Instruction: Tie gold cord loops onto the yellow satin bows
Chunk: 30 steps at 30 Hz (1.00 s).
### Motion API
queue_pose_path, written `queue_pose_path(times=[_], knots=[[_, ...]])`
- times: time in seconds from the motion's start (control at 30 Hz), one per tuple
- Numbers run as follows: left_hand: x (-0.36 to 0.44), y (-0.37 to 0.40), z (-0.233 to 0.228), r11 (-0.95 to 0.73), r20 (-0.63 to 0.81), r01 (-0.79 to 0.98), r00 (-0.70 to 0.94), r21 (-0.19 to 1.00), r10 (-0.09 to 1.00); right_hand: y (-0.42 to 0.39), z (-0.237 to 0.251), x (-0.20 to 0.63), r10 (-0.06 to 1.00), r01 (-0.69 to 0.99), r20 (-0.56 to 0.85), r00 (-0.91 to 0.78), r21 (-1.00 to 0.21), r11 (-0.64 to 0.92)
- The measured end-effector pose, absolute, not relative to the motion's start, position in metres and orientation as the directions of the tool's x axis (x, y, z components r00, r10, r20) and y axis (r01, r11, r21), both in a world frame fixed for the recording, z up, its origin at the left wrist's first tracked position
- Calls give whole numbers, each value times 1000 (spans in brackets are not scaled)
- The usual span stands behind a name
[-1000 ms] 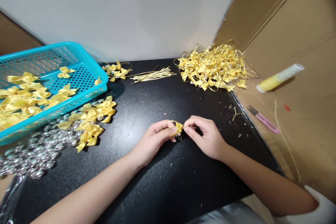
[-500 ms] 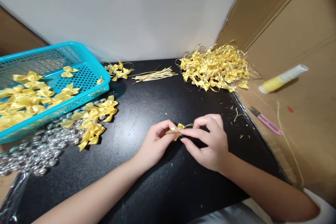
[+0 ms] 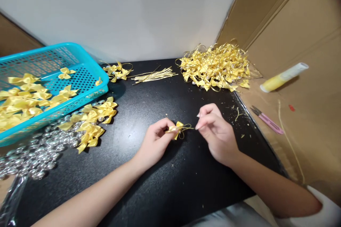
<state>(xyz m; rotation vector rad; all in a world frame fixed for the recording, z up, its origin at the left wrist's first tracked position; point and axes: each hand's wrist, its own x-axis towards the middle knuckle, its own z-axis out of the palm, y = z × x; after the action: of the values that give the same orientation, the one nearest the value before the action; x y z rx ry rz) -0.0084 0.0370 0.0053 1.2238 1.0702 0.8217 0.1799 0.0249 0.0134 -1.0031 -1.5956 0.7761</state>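
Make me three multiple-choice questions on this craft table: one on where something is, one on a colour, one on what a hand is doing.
1. Where does the big heap of finished bows lie?
A. in the basket
B. far right corner of the black table
C. on the person's lap

2. What colour is the basket?
A. turquoise
B. red
C. white

3. What does the left hand do?
A. rests flat
B. holds snips
C. pinches a yellow bow

Answers: B, the heap sits by the cardboard wall; A, its mesh walls are turquoise; C, fingertips close on the bow while the right hand pulls its gold thread.
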Motion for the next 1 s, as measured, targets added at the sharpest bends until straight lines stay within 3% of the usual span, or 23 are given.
queue_pose_path(times=[0.07,0.17,0.37,0.5,0.73,0.83,0.93,1.0], knots=[[-12,42,3,229,-222,8,270,973,937,31,14,186,956,-5,271,-110,-962,272],[-18,49,-1,274,-251,-68,237,959,938,39,15,193,975,-221,65,-213,-975,16],[-20,53,-4,289,-259,-100,234,952,937,43,23,193,945,-269,-227,-234,-919,-288],[-18,53,-3,286,-258,-99,225,953,940,41,26,192,908,-307,-311,-281,-867,-392],[-16,51,1,254,-238,-53,213,966,948,43,41,202,838,-268,-363,-407,-830,-490],[-16,50,2,233,-221,-35,205,972,953,39,58,216,811,-235,-315,-493,-849,-473],[-16,51,3,228,-215,-41,205,973,955,26,69,236,802,-202,-204,-561,-907,-371],[-15,52,3,222,-211,-35,202,974,956,16,69,252,911,-103,-124,-394,-979,-178]])
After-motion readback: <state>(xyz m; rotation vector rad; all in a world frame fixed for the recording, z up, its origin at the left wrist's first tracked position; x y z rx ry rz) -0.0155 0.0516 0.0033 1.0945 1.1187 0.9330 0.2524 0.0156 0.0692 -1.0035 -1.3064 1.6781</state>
